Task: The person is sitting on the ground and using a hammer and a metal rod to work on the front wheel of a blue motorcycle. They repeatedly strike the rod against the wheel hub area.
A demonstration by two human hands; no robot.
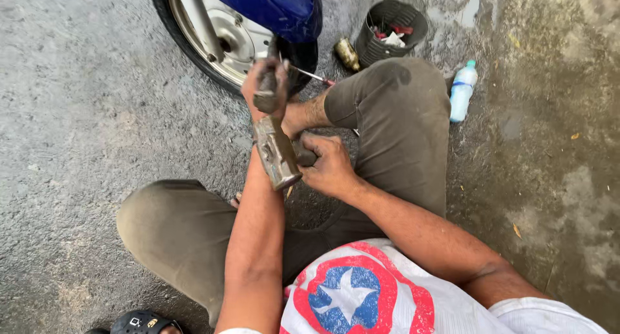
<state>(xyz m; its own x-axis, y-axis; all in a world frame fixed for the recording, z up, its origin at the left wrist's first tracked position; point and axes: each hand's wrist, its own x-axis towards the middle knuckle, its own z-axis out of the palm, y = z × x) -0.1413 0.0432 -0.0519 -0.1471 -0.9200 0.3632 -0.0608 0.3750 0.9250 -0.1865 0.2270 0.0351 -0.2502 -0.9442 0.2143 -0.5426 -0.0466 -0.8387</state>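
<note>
I am gripping a hammer (278, 154) by its handle in my right hand (330, 167), while my left hand (266, 85) is clamping a metal punch (266, 96) beside the motorcycle wheel (219, 40).

Plastic bottle (462, 91) — black basket (391, 30) nearby.

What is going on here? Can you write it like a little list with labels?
Place: rough grey concrete ground
Person: squatting, seen from above
Left hand: raised, gripping a dark tool near the wheel
Right hand: holding a hammer by its handle
Vehicle: blue body above the wheel
Nearby: black basket, plastic bottle, small brass-coloured can
</note>
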